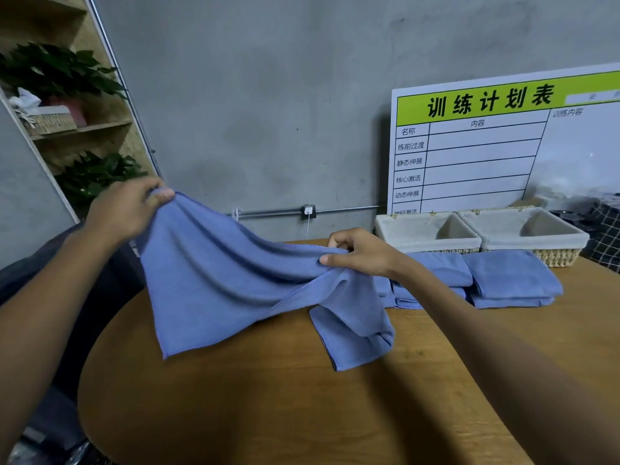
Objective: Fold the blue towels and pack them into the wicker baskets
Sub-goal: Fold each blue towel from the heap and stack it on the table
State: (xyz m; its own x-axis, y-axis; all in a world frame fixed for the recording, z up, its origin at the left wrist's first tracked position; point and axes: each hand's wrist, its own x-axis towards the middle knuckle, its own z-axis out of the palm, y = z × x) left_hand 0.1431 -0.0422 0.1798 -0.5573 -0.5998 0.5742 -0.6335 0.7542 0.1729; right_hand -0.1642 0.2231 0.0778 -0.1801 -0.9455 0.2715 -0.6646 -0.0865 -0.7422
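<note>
The round wooden table [302, 414] carries the work. The open blue towel [214, 290] is held above it by its upper edge. The left hand [124, 209] pinches one corner between thumb and curled fingers, raised high. The right hand [359, 251] pinches the same edge lower, thumb on the near side, fingers curled over the far side. Below the right grip the cloth doubles over and its lower end rests on the tabletop; below the left grip a free corner hangs just clear of the wood.

Judged step: spreading the towel before the first fold. Procedure:
1. Level both grips so the top edge runs straight.
2. Draw the hands apart until the sag between them is gone.
3. Shake out the doubled portion under the right grip; a crease left there will likely make a lopsided fold.
4. Lay the towel flat on the bare wood nearer the body than the grips, then bring edge to edge.

Beyond the right grip, two stacks of folded towels [510, 280] lie on the table, just in front of two lined wicker baskets [533, 245], both apparently empty. Packing has not begun.

Behind the baskets a whiteboard [570, 156] leans on the wall. Header, black on green: 训练计划表. Column heads: 名称, 内容, 训练内容. Row labels: 练前过渡, 静态伸展, 核心激活, 动态伸展; the lowest row is partly hidden. No brand marks are legible
</note>
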